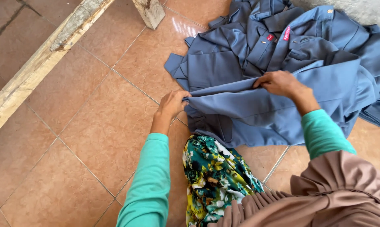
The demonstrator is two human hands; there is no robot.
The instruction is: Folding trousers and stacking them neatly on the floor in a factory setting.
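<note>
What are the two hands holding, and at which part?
Both the left hand and the right hand pinch one folded edge of the top blue-grey garment.

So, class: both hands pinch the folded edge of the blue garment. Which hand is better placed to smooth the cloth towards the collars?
Probably the right hand: it grips the blue garment mid-fold, nearest the collars. The left hand pins the end at the floor tiles.

Floor-level workspace in a home or small garment workshop

Glossy terracotta floor tiles (85, 126) with pale grout lines fill the left and centre of the frame. A rough, weathered wooden beam (43, 63) runs diagonally across the upper left, and a wooden post (150, 12) stands at top centre. A heap of identical blue-grey uniform jackets (307, 54) lies directly on the tiles at upper right.
</note>
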